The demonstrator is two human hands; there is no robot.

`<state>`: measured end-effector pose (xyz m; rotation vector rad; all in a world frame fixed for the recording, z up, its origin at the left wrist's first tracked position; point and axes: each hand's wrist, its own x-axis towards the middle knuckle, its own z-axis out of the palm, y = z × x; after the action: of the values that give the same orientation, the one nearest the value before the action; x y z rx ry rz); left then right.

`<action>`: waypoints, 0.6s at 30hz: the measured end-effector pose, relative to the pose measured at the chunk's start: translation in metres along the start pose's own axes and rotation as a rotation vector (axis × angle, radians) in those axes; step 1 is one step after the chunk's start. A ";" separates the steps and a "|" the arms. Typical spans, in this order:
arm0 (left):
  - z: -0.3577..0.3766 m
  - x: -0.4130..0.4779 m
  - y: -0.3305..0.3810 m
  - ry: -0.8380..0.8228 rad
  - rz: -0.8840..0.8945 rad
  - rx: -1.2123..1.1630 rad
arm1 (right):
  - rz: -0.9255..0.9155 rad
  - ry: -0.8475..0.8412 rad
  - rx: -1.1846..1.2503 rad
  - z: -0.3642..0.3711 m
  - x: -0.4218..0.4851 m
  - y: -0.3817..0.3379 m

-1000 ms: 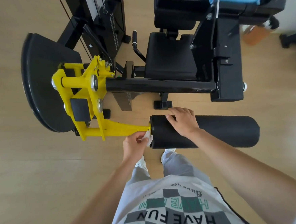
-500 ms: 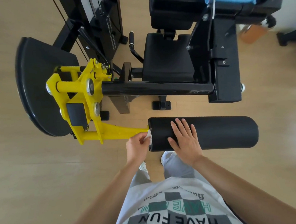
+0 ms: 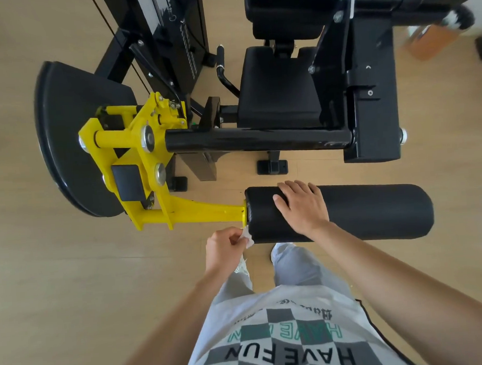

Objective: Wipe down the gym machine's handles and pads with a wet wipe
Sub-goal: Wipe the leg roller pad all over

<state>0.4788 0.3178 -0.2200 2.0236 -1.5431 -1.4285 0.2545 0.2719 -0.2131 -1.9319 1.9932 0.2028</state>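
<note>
You stand on a pale wood-plank floor (image 3: 55, 280), evenly lit, with a blurred brown box (image 3: 429, 42) at its far right.

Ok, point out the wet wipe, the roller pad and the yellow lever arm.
wet wipe (image 3: 246, 236): head view, white crumpled edge beside the pad's end.
roller pad (image 3: 379, 212): head view, bare black middle of the cylinder.
yellow lever arm (image 3: 207, 211): head view, flat bar near the pad.
</note>
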 end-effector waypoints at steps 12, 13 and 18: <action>-0.010 0.023 0.040 0.224 0.049 -0.184 | -0.113 0.211 0.261 -0.001 -0.028 0.009; -0.008 0.026 0.044 0.207 0.063 -0.180 | -0.111 0.186 0.239 0.004 -0.038 0.007; 0.003 0.026 0.040 0.193 0.106 -0.153 | -0.107 0.028 0.063 0.026 -0.054 0.004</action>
<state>0.4516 0.2801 -0.2092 1.8992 -1.3943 -1.2317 0.2550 0.3313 -0.2186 -2.0047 1.8837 0.0844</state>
